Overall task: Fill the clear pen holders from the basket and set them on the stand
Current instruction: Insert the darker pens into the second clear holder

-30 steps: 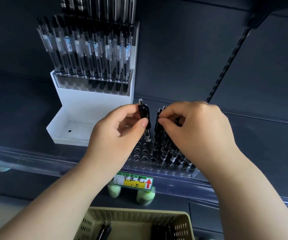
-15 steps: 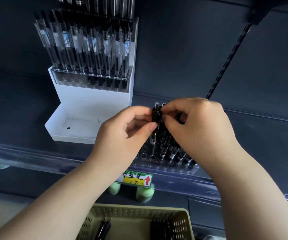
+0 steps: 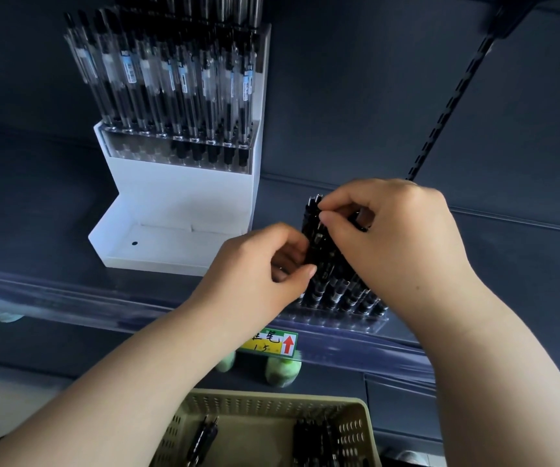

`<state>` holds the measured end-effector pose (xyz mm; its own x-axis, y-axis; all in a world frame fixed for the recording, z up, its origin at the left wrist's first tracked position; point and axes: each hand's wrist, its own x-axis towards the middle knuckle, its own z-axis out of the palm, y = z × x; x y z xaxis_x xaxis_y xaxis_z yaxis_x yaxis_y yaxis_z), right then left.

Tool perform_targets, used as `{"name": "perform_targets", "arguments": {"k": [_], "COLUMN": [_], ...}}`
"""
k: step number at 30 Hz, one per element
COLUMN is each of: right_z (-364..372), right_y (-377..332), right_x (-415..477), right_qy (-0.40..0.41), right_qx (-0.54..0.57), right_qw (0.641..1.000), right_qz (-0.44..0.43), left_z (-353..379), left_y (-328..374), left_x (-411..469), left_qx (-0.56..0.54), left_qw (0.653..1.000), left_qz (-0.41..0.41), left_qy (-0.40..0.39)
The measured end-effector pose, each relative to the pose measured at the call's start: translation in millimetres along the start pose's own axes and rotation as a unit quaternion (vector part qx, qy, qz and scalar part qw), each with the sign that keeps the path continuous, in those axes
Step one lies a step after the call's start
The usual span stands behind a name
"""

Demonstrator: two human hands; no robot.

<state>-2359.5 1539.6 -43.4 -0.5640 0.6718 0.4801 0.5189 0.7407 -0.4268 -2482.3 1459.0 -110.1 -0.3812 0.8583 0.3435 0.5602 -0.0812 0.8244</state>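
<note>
A dark shelf [image 3: 36, 203] has a yellow tag [image 3: 272, 343] on its front edge, showing 1 and 5 beside a red arrow. The left hand [image 3: 255, 274] and right hand [image 3: 400, 237] both pinch black pens [image 3: 319, 244] standing in the clear holder [image 3: 339, 323] above the tag.

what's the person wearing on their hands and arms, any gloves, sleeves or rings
Nothing worn shows. The left hand and the right hand are bare: no gloves, and no rings on the fingers in view. The left forearm and right forearm are bare along all that shows, with no sleeve, watch or bracelet. The visible nails are short and unpainted.
</note>
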Motion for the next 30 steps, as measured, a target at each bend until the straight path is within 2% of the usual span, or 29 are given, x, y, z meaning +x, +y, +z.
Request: {"name": "perform_targets", "arguments": {"k": [6,13,15,18,20,23,25,30], "right_z": [-3.1,-4.2,-1.8,6.0,13.2,27.4,37.2,58.9], "right_y": [-0.8,-0.7,-0.2,1.1,4.5,15.4,23.3,30.3], "right_x": [-4.5,-39.1,-57.5,-84.8,-103.5,-132.5,-150.0,-185.0], "right_qy": [0.016,0.065,0.066,0.034,0.000,-0.101,-0.177,-0.295], "right_qx": [-0.022,-0.040,-0.043,-0.048,-0.050,-0.061,-0.076,-0.085], "right_qw": [0.999,0.992,0.990,0.993,0.995,0.993,0.978,0.932], "right_qz": [-0.024,-0.101,-0.116,-0.105,-0.081,0.005,0.074,0.191], "left_z": [0.5,-2.2,-4.1,-5.2,-4.5,3.0,8.3,26.7], "left_y": [-4.8,-15.1,-15.1,-13.5,-16.3,-30.7,-41.5,-66.8], "left_x": [0.7,-15.5,-26.3,-45.0,-61.4,-90.4,-109.0,-153.8], "left_qx": [0.024,0.102,0.159,0.268,0.290,0.301,0.309,0.346], "left_qw": [1.000,0.995,0.987,0.958,0.949,0.947,0.937,0.887], "left_qz": [-0.005,-0.011,0.019,0.103,0.116,0.026,-0.048,-0.178], "left_qy": [0.007,-0.003,-0.001,-0.011,-0.039,-0.111,-0.155,-0.247]}}
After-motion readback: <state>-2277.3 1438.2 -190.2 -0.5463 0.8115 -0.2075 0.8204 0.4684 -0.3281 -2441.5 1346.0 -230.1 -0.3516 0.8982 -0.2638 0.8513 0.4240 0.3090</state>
